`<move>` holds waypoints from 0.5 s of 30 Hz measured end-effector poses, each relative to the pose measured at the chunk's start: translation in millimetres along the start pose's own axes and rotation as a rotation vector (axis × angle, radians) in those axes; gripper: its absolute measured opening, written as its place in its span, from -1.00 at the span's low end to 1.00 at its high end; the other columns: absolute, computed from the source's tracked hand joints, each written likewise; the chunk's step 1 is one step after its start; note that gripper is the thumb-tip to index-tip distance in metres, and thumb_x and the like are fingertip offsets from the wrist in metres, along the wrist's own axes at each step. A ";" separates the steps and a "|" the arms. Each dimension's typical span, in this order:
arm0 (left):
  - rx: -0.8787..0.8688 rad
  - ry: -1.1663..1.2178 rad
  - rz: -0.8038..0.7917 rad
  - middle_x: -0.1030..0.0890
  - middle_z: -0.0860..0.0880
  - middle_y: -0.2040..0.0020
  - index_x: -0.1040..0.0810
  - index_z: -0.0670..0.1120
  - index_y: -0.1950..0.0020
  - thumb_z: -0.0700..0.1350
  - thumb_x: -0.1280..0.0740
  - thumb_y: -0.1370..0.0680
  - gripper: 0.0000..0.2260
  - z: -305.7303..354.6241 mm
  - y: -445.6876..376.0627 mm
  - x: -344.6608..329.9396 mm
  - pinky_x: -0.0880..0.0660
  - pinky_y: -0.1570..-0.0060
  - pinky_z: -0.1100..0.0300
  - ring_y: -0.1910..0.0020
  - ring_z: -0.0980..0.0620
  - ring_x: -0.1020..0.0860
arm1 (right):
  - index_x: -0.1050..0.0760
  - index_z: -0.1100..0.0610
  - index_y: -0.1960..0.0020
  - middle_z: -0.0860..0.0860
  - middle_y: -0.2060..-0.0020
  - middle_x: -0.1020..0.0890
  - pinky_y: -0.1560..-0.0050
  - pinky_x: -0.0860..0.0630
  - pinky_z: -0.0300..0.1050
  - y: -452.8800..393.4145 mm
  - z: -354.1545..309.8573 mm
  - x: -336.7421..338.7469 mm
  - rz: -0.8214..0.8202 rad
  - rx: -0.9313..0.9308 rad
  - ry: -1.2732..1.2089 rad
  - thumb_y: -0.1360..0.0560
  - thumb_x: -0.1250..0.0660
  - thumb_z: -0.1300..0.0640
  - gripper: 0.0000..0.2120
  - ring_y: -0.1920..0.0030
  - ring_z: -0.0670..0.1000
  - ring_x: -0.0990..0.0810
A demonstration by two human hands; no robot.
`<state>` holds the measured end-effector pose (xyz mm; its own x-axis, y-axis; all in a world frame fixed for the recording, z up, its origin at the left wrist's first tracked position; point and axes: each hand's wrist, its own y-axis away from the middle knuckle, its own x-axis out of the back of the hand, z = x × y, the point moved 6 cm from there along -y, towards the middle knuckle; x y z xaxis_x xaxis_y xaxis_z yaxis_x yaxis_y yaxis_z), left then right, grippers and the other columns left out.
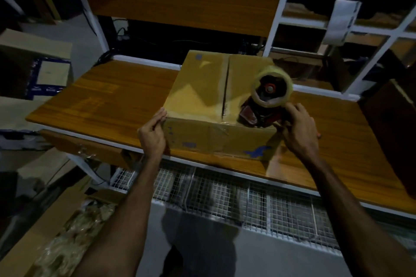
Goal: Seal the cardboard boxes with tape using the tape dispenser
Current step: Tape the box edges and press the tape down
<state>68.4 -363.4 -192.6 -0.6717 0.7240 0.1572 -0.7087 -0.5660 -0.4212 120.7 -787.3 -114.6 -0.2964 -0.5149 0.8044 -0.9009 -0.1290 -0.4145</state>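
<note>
A brown cardboard box sits on the wooden table, its top flaps closed with a dark seam running front to back. A red tape dispenser with a roll of clear tape stands on the box's near right top corner. My right hand grips the dispenser's handle. My left hand holds the box's near left corner, thumb on the top edge. Clear tape shows on the box's front face.
Behind the table rises a white-framed shelf unit. A white paper roll hangs at the upper right. A wire mesh panel lies below the table edge. Cardboard boxes stand at the left, and an open box with plastic wrap at the lower left.
</note>
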 end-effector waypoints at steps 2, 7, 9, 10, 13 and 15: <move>0.005 -0.025 0.006 -0.67 -0.10 -0.28 -0.68 -0.22 -0.26 -0.43 -0.30 -0.62 -0.70 -1.9 1.0 -0.2 -0.58 -0.30 0.13 -0.29 0.09 -0.63 | -0.48 0.00 -0.38 0.05 -0.20 -0.53 -0.24 -0.52 0.29 10.1 37.7 16.4 0.021 -0.043 -0.075 -0.58 -0.37 0.26 -0.59 -0.22 0.08 -0.51; 0.012 -0.088 -0.045 -0.65 -0.10 -0.34 -0.68 -0.17 -0.31 -0.42 -0.27 -0.63 -0.66 -1.2 4.2 -2.6 -0.54 -0.38 -0.02 -0.37 0.02 -0.58 | -0.54 0.12 -0.33 0.11 -0.16 -0.57 -0.13 -0.51 0.04 29.5 82.2 31.3 0.075 -0.043 -0.210 -0.58 -0.39 0.35 -0.65 -0.19 0.11 -0.55; -0.034 -0.172 -0.068 -0.63 -0.10 -0.36 -0.66 -0.17 -0.34 -0.43 -0.28 -0.61 -0.63 8.0 7.2 -3.9 -0.49 -0.42 -0.04 -0.39 0.02 -0.55 | -0.55 0.15 -0.31 0.10 -0.17 -0.57 -0.14 -0.48 -0.04 33.9 84.1 26.9 0.092 -0.046 -0.237 -0.59 -0.39 0.33 -0.69 -0.19 0.08 -0.54; -0.074 -0.231 -0.068 -0.63 -0.12 -0.36 -0.65 -0.19 -0.35 -0.47 -0.28 -0.57 -0.59 14.6 10.2 -4.7 -0.47 -0.43 -0.02 -0.40 0.01 -0.54 | -0.55 0.16 -0.30 0.09 -0.16 -0.57 -0.12 -0.47 -0.12 35.1 83.8 25.5 0.102 -0.039 -0.251 -0.60 -0.37 0.29 -0.72 -0.17 0.05 -0.53; -0.176 -0.391 -0.050 -0.64 -0.18 -0.34 -0.65 -0.23 -0.33 -0.53 -0.28 -0.46 -0.51 32.2 17.4 -7.8 -0.44 -0.45 -0.10 -0.40 -0.13 -0.55 | -0.55 0.18 -0.29 0.08 -0.15 -0.57 -0.08 -0.34 -0.36 35.4 87.7 25.3 0.108 -0.029 -0.277 -0.59 -0.34 0.25 -0.72 -0.15 -0.04 -0.48; -0.276 -0.526 -0.086 -0.67 -0.17 -0.29 -0.66 -0.21 -0.30 -0.50 -0.36 -0.42 -0.52 44.2 22.3 -20.1 -0.41 -0.45 -0.21 -0.40 -0.19 -0.55 | -0.55 0.16 -0.31 0.08 -0.17 -0.57 -0.10 -0.33 -0.35 35.0 91.1 24.9 0.085 -0.034 -0.291 -0.60 -0.38 0.33 -0.69 -0.17 -0.06 -0.47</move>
<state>56.5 -408.0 -165.7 -0.6810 0.4301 0.5926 -0.7303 -0.3397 -0.5926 110.7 -881.8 -147.8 -0.2721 -0.7442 0.6100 -0.8885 -0.0491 -0.4562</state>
